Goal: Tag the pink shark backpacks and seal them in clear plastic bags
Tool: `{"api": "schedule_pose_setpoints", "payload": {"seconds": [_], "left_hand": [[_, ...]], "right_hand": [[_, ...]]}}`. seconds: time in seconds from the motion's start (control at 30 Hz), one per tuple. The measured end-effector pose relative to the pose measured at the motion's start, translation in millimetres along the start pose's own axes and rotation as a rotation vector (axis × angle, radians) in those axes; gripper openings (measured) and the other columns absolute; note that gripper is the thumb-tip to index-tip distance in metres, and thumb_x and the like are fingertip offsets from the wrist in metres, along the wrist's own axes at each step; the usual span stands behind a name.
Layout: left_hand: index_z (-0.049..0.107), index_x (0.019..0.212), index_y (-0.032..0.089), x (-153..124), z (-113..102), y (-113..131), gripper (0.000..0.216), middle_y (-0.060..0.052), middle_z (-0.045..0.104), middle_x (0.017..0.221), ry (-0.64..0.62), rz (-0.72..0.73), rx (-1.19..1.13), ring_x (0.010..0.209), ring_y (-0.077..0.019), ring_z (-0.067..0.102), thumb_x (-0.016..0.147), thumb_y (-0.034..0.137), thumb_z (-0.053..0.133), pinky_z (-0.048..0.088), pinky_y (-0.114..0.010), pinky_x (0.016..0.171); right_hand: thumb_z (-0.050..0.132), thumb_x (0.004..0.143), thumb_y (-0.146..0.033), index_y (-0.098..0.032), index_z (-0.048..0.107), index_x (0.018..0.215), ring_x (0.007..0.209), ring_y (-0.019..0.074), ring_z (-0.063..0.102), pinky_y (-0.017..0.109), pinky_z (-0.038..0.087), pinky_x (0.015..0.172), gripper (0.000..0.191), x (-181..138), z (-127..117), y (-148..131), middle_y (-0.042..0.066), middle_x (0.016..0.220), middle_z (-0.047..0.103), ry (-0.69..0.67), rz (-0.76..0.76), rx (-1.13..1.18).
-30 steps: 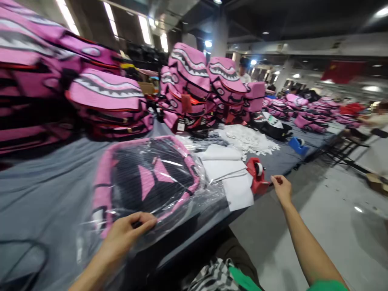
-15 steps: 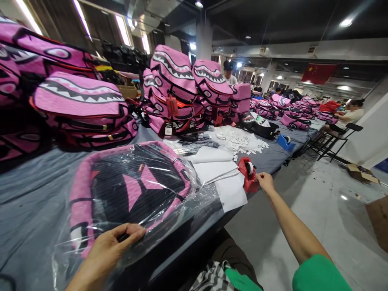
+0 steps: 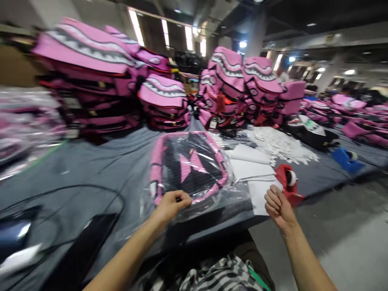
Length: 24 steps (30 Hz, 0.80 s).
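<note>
A pink and black backpack (image 3: 190, 165) lies flat on the table inside a clear plastic bag (image 3: 239, 192). My left hand (image 3: 174, 202) is closed, pinching the near edge of that bag between thumb and fingers. To the right, my right hand (image 3: 279, 206) is curled shut just in front of a red tape dispenser (image 3: 287, 182). Whatever its fingers hold, if anything, is too small or hidden to make out. White sheets (image 3: 251, 165) lie between the bag and the dispenser, partly behind my right hand.
Stacked pink backpacks (image 3: 91, 72) line the back of the table. A pile of white tags (image 3: 281, 143), a black backpack (image 3: 312, 131) and a blue tape dispenser (image 3: 347, 159) stand farther right. Black cables (image 3: 75, 186) and a dark flat object (image 3: 87, 238) lie at the left.
My right hand has come away from the red dispenser's front toward the bag, its fingers now curled. My left hand stays at the bag's edge. The view has swung left.
</note>
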<state>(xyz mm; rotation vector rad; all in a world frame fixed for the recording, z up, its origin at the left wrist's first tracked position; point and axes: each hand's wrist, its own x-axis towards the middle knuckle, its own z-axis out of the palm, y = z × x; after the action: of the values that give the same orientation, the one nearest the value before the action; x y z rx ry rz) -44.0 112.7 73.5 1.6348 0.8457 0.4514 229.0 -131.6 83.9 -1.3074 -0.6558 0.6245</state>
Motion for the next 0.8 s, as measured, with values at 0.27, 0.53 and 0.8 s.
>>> {"api": "schedule_pose_setpoints", "payload": {"seconds": [0.27,0.53,0.8], "left_hand": [[0.062,0.053,0.019,4,2,-7,0.019,-0.003,0.065,0.062,0.035,-0.005,-0.089,0.065,-0.0173,0.055,0.053,0.035,0.072,0.041,-0.029,0.067],[0.062,0.056,0.017,5,2,-14,0.02,-0.002,0.063,0.061,0.031,-0.012,-0.086,0.062,-0.0147,0.053,0.056,0.034,0.073,0.039,-0.027,0.063],[0.062,0.058,0.017,8,3,-17,0.018,-0.003,0.064,0.064,0.014,0.038,-0.04,0.065,-0.0168,0.055,0.062,0.031,0.074,0.041,-0.029,0.065]], "right_hand": [[0.066,0.084,-0.057,-0.02,0.048,0.072,0.06,0.0102,0.034,0.024,0.028,0.055,0.042,99,145,-49,-0.006,0.065,0.041,-1.26,-0.098,-0.704],[0.082,0.073,-0.045,-0.024,0.06,0.078,0.061,0.0139,0.049,0.025,0.025,0.056,0.031,138,173,-18,-0.004,0.066,0.059,-1.114,-0.254,-1.438],[0.084,0.075,-0.039,-0.024,0.061,0.083,0.069,0.0143,0.057,0.024,0.024,0.056,0.028,91,153,-5,-0.003,0.079,0.065,-0.954,-0.404,-1.319]]}}
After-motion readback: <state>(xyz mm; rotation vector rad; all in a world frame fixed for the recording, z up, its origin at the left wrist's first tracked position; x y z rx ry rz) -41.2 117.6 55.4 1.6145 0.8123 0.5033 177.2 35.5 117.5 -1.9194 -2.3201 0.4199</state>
